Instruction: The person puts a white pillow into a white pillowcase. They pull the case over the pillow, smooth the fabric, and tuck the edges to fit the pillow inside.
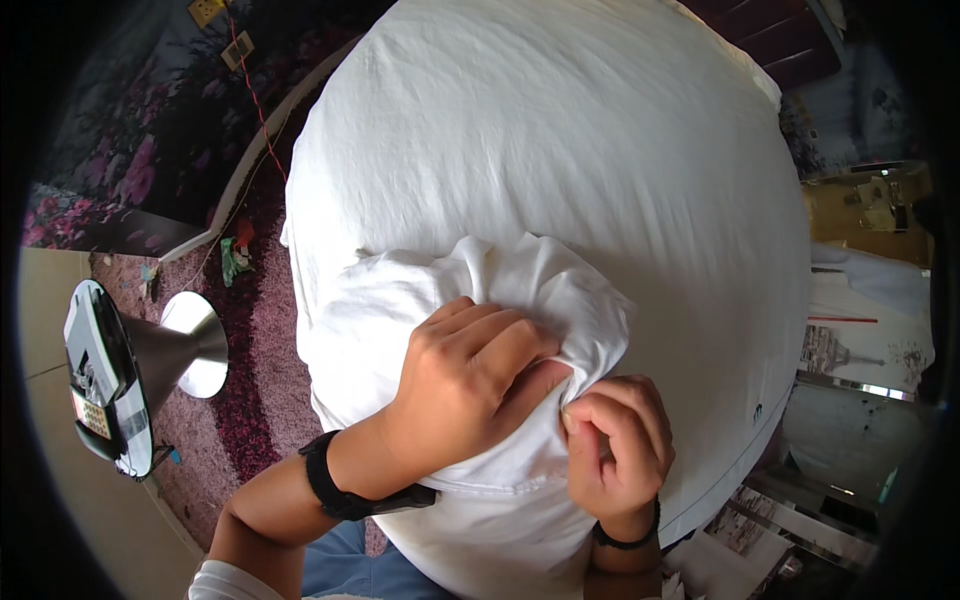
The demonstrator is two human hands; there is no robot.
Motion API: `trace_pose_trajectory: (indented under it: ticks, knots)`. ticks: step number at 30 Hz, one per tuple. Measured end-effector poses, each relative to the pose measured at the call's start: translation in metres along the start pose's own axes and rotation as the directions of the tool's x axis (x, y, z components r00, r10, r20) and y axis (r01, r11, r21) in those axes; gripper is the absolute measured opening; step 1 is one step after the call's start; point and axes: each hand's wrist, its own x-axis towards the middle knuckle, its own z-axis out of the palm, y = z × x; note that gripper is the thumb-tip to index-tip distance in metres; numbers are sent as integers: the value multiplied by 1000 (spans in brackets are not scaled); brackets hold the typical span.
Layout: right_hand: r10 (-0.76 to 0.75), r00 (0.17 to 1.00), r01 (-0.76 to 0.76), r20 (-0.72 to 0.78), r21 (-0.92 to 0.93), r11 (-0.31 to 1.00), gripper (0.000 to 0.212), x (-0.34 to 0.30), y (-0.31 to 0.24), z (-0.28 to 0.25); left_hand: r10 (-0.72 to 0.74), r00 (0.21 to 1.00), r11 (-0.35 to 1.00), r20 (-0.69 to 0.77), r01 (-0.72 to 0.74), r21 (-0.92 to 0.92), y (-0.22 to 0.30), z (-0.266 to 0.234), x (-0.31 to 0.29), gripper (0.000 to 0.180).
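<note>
A bunched white cloth (590, 300) with a stitched seam lies in front of me on a white-sheeted bed (520, 130); it may be a pillowcase, but its full shape is hidden in folds. My left hand (455, 385) rests over it, fingers curled and closed on the fabric, thumb side tucked against a fold. Close to its right, my right hand (620, 450) pinches the same cloth's edge between thumb and fingertips. Between the two hands the material is drawn into a tight gather. A black watch (325, 475) circles my left wrist, and a dark band my right.
At left, a round side table (110, 370) on a silver flared base holds a phone-like device with keys. Purple carpet (275, 370) runs beside the bed, with a green scrap (235, 262) on it. A red cord (255, 100) hangs by the wall. Printed fabric (860, 330) lies at right.
</note>
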Motion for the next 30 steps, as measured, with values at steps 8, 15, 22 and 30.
trace_pose_trajectory:
  ticks: [8,15,22,30]
  knots:
    - [-13,991,-6,-137,-140,990,25,-5,0,8,195,981,977,10,-194,-87,-3,-23,-37,28]
    - [26,997,-4,72,-290,957,18,-4,-4,3,148,986,988,83,-150,23,-11,-46,-55,44]
    - [62,937,-55,343,-32,998,8,-7,-1,-44,167,962,963,216,-206,172,-5,-70,-77,37]
    - [-58,990,52,131,49,997,26,-12,-12,-40,-5,967,999,256,15,-36,29,-87,-103,31]
